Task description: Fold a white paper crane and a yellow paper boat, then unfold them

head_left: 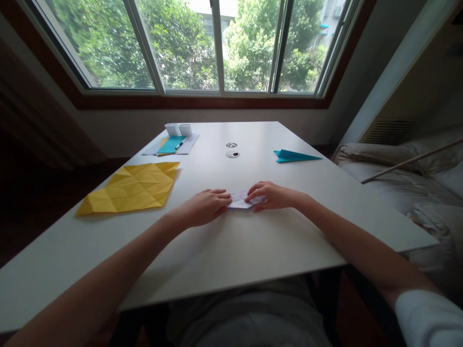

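A small piece of folded white paper (239, 200) lies on the table before me, its ends partly covered by my fingers. At its left end, my left hand (208, 207) holds the paper, fingers fairly straight and close together. My right hand (273, 196) grips the other end, with bent fingers on top and the thumb at the near edge. Left of my hands is a large sheet of creased yellow paper (135, 185), spread out. A folded blue paper plane (294, 155) rests farther off on the right, its point to the right.
On the white table (238, 255), toward the back left, blue paper (170, 143) lies over other sheets with a pen (181, 143) on top. Two small white containers (179, 129) stand behind. Round metal fittings (232, 154) sit mid-table. Pale cushions (372, 164) lie beyond the right edge.
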`<control>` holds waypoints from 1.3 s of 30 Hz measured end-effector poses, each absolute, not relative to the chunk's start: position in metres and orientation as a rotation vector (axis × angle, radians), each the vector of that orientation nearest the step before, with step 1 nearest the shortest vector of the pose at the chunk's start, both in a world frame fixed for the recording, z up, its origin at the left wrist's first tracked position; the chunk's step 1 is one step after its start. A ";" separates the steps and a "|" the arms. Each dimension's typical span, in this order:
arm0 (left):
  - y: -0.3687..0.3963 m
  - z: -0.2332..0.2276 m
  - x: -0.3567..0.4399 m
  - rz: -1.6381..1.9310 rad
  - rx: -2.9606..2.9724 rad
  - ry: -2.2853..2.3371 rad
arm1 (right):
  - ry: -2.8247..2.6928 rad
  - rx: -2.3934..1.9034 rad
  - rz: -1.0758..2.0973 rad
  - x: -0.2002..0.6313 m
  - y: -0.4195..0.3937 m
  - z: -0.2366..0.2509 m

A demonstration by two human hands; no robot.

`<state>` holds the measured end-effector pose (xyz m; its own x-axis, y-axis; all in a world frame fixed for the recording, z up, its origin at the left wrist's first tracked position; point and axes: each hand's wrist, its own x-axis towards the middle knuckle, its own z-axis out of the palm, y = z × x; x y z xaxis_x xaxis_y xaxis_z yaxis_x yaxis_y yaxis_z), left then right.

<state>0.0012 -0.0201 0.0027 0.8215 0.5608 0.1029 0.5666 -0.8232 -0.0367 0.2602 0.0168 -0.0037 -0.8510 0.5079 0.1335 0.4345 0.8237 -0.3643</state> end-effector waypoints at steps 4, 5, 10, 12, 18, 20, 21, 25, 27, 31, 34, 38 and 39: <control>-0.022 0.005 0.005 -0.178 -2.943 -0.932 | -2.753 -0.708 0.452 0.255 0.016 -0.007; -0.023 0.005 0.007 -0.200 -2.945 -0.958 | -2.739 -0.702 0.445 0.254 0.015 -0.008; -0.027 0.000 0.016 -0.312 -2.966 -1.029 | -2.692 -0.679 0.454 0.253 0.013 -0.010; -0.027 -0.002 0.017 -0.337 -2.955 -1.027 | -2.683 -0.675 0.466 0.253 0.012 -0.010; -0.028 -0.004 0.021 -0.336 -2.883 -1.031 | -2.680 -0.669 0.433 0.251 0.009 -0.007; -0.029 -0.004 0.021 -0.334 -2.855 -1.053 | -2.678 -0.678 0.427 0.249 0.008 -0.007; -0.030 -0.004 0.021 -0.333 -2.839 -1.069 | -2.673 -0.686 0.425 0.249 0.008 -0.007; -0.031 -0.006 0.022 -0.304 -2.776 -1.131 | -2.626 -0.762 0.402 0.245 0.008 -0.011; -0.032 -0.006 0.023 -0.289 -2.756 -1.154 | -2.590 -0.843 0.386 0.243 0.008 -0.013; -0.031 -0.008 0.022 -0.290 -2.734 -1.213 | -2.484 -0.972 0.425 0.239 0.008 -0.016; -0.030 -0.009 0.020 -0.307 -2.756 -1.184 | -2.438 -1.004 0.460 0.238 0.006 -0.017; -0.029 -0.009 0.018 -0.297 -2.768 -1.143 | -2.422 -1.011 0.446 0.236 0.005 -0.018; -0.029 -0.009 0.018 -0.298 -2.763 -1.149 | -2.420 -1.012 0.439 0.236 0.005 -0.019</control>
<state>0.0180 -0.0289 -0.0086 0.6897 0.6859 0.2322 0.7123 -0.7002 -0.0474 0.2359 0.0046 -0.0187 -0.6132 0.7295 0.3030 0.5766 0.6755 -0.4596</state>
